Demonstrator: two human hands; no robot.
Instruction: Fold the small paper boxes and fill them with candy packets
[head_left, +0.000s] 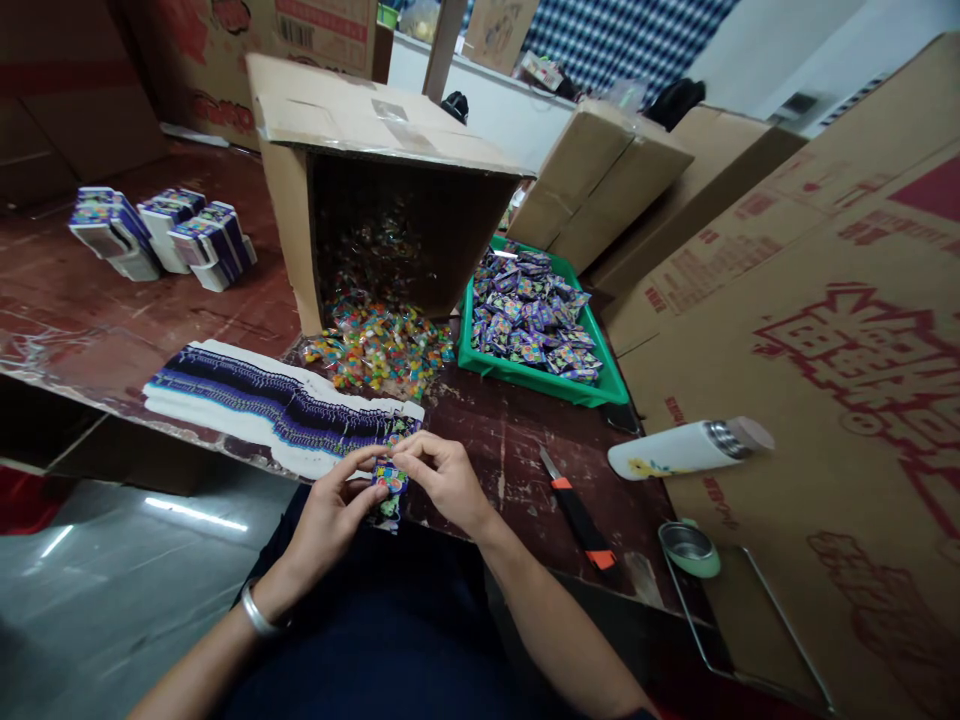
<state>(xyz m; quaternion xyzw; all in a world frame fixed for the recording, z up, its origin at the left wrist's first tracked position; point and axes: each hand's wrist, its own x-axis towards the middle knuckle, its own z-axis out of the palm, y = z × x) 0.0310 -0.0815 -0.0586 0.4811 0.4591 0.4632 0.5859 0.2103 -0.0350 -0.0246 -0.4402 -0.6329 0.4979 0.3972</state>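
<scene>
"What's the small packet (391,477) like?"
"Purple-blue, with bright green, red and orange print on its front. It sits a little below the middle of the frame, roughly upright, its printed face showing."
"Open at the top?"
"Can't tell; fingers cover the upper edge, and what's inside doesn't show."
"And the long row of packets (285,405)?"
"Just behind it, stretching to the left of the frame in a gentle bend. They overlap closely, making dark, purple and white bands, with coloured print at the right end."
</scene>
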